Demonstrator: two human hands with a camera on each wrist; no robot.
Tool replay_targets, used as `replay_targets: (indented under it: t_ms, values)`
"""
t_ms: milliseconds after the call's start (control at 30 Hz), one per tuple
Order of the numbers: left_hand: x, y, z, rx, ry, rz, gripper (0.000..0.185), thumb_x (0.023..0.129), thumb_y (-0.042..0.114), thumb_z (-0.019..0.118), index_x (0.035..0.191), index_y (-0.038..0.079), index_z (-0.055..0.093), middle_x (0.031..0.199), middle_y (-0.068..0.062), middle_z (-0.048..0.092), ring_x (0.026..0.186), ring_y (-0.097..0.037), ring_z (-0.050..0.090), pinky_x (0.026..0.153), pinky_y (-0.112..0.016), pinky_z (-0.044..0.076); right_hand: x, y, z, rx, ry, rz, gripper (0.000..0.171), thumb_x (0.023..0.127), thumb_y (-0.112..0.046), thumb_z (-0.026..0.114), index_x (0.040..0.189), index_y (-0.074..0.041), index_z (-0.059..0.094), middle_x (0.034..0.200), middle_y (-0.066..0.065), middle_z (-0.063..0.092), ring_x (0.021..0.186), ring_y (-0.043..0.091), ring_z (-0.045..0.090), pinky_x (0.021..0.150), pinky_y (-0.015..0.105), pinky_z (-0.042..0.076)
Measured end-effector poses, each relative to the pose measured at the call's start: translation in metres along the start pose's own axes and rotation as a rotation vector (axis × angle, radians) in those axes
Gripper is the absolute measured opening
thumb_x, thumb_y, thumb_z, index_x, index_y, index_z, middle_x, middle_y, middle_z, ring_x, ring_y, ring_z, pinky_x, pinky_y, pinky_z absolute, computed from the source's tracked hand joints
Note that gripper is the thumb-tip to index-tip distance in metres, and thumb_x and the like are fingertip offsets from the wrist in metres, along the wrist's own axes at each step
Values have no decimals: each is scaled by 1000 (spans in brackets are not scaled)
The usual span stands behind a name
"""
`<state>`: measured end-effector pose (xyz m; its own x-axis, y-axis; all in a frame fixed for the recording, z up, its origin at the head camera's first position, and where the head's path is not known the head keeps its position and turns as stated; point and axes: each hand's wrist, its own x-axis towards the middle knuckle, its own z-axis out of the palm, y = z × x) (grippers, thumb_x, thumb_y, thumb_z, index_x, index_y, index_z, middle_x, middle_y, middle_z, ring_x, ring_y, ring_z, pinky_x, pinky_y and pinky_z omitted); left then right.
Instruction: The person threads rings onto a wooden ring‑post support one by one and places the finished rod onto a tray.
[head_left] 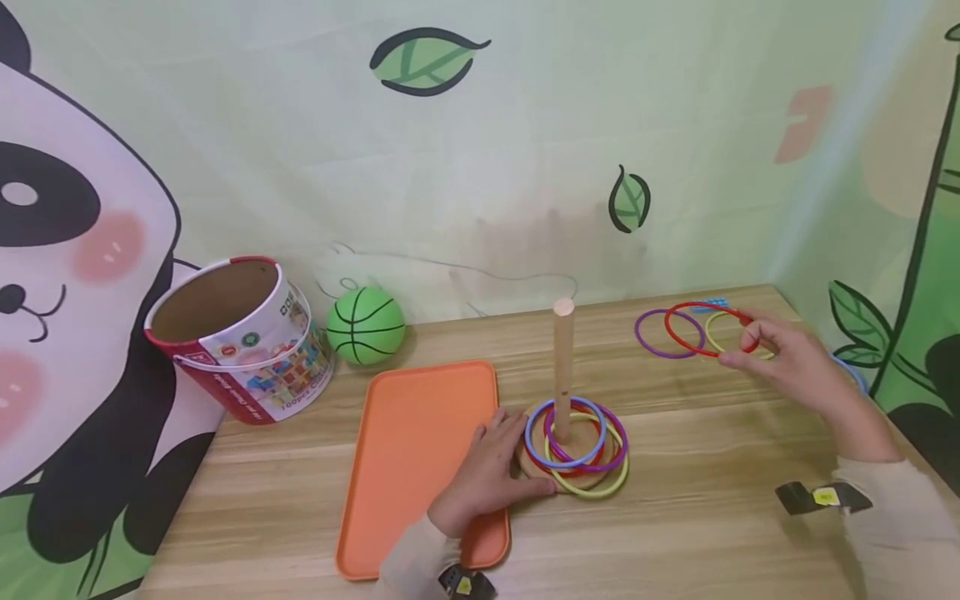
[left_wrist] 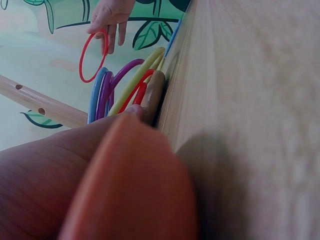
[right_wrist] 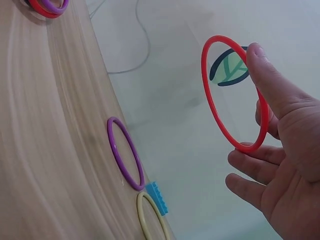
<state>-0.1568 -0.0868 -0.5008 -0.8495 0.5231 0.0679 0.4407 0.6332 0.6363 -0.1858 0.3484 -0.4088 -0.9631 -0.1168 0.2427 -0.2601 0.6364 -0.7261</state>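
Observation:
My right hand (head_left: 783, 358) pinches a red ring (head_left: 696, 353) between thumb and fingers, raised above the table's back right. In the right wrist view the red ring (right_wrist: 206, 82) hangs upright against the backdrop. My left hand (head_left: 487, 467) touches the left side of the round wooden base (head_left: 531, 475), thumb and fingers spread and fairly straight. From that base rises a wooden peg (head_left: 563, 367). Around it lie a blue ring (head_left: 528, 437), a purple ring (head_left: 626, 446), a yellow-green ring (head_left: 600, 496) and some red, overlapping. The left fingertips are hidden in the left wrist view.
An orange tray (head_left: 420, 417) lies under my left forearm. Behind it stand a green ball (head_left: 366, 325) and a printed bucket (head_left: 247, 350). At the back right lie a purple ring (right_wrist: 117, 155), a yellow-green ring (right_wrist: 141, 212), a light-blue toy brick (right_wrist: 157, 198) and a blue ring (head_left: 855, 373).

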Motion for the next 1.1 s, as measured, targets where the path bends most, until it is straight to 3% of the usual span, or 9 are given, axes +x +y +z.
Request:
replay_targets:
  t_ms: [100,200,267,333,433,600,900,1067,1100]
  values:
    - [0,1,-1,-1,-1,-2,107,83,57,85,164,7,36,168,-16,36,161,-39,13,125,-66,8,2,-4,-3,9,-6,9,32,95,-14,80,92,1,52,153,44,39,135,70,40,111,70,34]
    - [0,1,-1,0,-1,1,107,83,56,86,164,7,37,168,-16,37,161,-40,13,125,-67,8,3,-8,-6,3,-5,20,34,96,-18,80,93,-1,51,157,39,39,136,68,41,113,60,37]
    - [0,1,-1,-2,0,4,107,83,56,86,164,7,37,168,-16,37,161,-39,14,125,-67,9,4,-11,-8,-7,5,16,34,96,-18,81,93,-2,51,155,38,43,136,67,42,111,39,39]
    - [0,1,0,1,1,8,106,83,55,86,164,7,37,168,-15,38,161,-40,14,124,-68,9,5,-14,-10,20,3,8,33,97,-16,79,93,-1,50,154,39,43,135,68,42,100,20,40]
    - [0,2,-1,4,-1,10,106,83,55,86,164,7,37,168,-15,38,161,-40,14,124,-68,10,6,-20,-15,77,0,-14,28,100,-11,74,93,-1,49,153,37,43,135,67,42,87,4,36]
    - [0,3,-1,3,0,6,106,83,56,85,164,9,37,168,-16,37,161,-41,14,124,-68,9,9,-30,-23,133,-9,-39,25,103,-9,70,94,0,48,160,31,39,137,63,42,89,4,41]
    - [0,3,-2,-4,1,5,106,83,55,86,164,9,37,168,-16,37,161,-41,13,125,-68,8,17,-41,-28,90,7,-29,29,98,-7,76,95,4,49,160,24,45,142,47,45,97,4,38]
    - [-1,3,-2,-10,-2,-1,105,84,56,86,164,9,37,168,-17,36,161,-41,13,125,-67,8,21,-46,-31,110,21,-61,27,97,-3,75,93,4,50,158,23,47,140,21,50,97,7,41]
    - [-1,3,-3,-10,-4,-3,105,84,56,85,164,9,37,168,-17,36,161,-41,12,125,-67,8,21,-47,-31,112,23,-65,27,98,-4,75,93,4,50,157,23,47,140,21,50,97,7,41]
